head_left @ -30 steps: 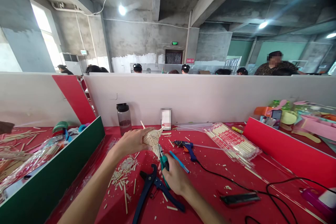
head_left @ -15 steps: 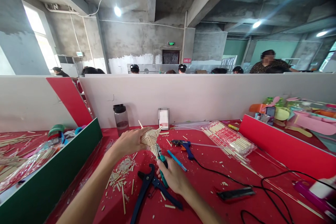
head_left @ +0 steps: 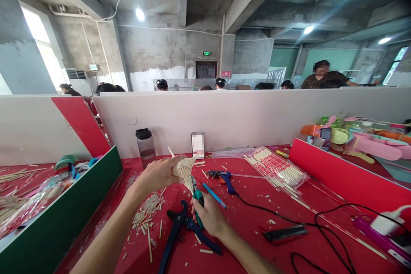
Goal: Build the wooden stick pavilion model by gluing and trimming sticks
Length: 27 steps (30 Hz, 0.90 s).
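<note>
My left hand is closed on a star-shaped piece built of pale wooden sticks, held up over the red table. My right hand grips green-handled pliers, their jaws at the lower edge of the stick piece. Whether the jaws are biting on a stick is too small to tell. Below the hands lies a dark blue pipe cutter with its handles spread. A blue pen and a blue glue gun with a clear glue stick rest to the right.
Stick offcuts litter the left of the red table. Bundled sticks in plastic lie at the right, near a black cable and a purple power strip. A bottle and a phone stand by the white partition.
The camera view has shifted slightly, bringing more of the power strip into sight. Both hands, the stick piece and the pliers stay in nearly the same pose.
</note>
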Tool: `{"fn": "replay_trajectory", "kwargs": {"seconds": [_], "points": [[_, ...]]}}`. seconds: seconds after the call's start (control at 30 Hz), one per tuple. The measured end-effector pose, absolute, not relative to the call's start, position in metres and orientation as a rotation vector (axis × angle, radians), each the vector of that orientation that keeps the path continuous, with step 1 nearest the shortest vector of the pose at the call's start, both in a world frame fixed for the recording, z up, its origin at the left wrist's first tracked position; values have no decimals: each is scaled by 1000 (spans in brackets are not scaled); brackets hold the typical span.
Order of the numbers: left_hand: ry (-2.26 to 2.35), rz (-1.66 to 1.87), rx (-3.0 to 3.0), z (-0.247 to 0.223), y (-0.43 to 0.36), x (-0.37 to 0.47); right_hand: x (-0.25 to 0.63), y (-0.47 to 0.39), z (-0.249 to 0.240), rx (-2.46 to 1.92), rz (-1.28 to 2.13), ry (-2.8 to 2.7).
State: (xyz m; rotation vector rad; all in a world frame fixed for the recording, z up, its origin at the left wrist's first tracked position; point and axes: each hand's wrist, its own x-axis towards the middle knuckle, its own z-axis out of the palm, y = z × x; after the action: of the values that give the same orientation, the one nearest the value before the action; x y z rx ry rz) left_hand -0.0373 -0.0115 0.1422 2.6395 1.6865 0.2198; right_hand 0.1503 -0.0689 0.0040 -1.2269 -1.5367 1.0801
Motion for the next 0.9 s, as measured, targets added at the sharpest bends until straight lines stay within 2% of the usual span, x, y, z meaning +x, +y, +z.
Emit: {"fn": "replay_trajectory", "kwargs": {"seconds": [0.27, 0.9], "points": [[1713, 190, 2645, 148, -17, -31, 151, -70, 1, -1197, 1076, -1509], [1724, 210, 2625, 142, -12, -37, 152, -60, -2, -1119, 1334, -1401]]}}
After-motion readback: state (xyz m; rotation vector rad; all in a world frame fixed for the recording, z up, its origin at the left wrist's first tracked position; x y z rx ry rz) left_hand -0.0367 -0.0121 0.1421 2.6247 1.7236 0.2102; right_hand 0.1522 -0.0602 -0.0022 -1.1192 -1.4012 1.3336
